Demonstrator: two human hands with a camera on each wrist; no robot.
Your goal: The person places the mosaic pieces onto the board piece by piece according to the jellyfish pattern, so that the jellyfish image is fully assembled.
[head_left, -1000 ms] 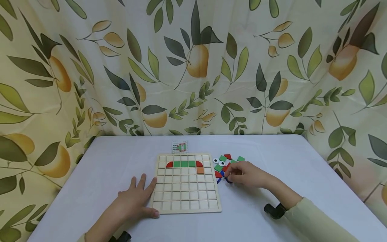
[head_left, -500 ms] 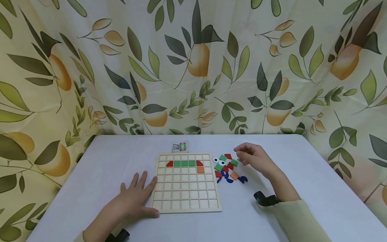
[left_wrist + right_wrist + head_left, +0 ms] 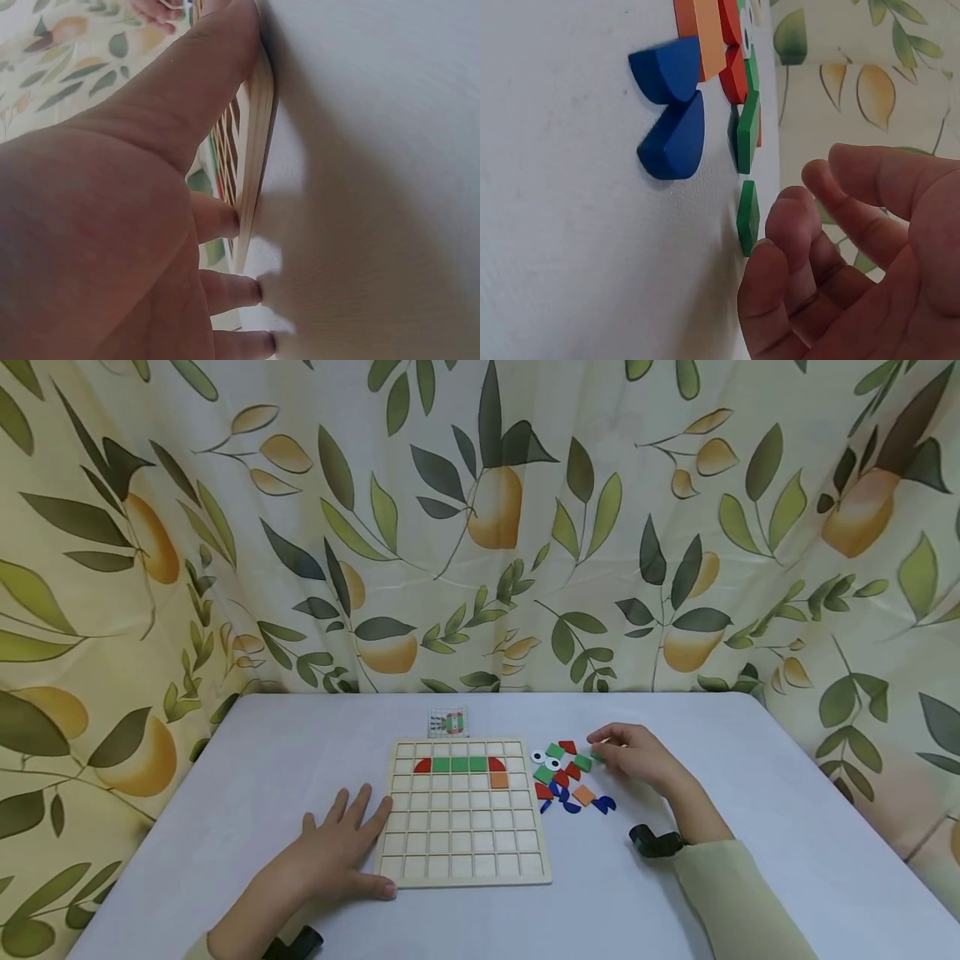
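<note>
A: How does the right hand (image 3: 639, 758) stand?

B: Thumb and fingers apart, with nothing visible between them. The fingertips are right by a green piece (image 3: 748, 217) at the right end of the scatter; I cannot tell if one touches it

A: And the left hand (image 3: 337, 852)?

B: Spread out, fingers apart, at the left side of the wooden board (image 3: 438, 882). Its thumb lies at the near left corner, its index fingertip at the left edge; I'd say it steadies the board

A: How much is filled in?

B: Six pieces sit in the grid. In the second row from the far edge, three green squares (image 3: 459, 766) run between two red rounded pieces (image 3: 497, 765); an orange square (image 3: 498, 780) sits just nearer than the right-hand red one

A: So what is left?

B: Most of it, I judge. To the board's right lie more greens and reds, one loose orange piece (image 3: 583, 795), several blue pieces (image 3: 603, 805) and two eye discs (image 3: 552, 764)

A: Anything farther out?

B: A small picture card (image 3: 447, 723) just past the board's far edge, on the white table (image 3: 300, 735), then a leafy curtain (image 3: 450, 610) behind
</note>
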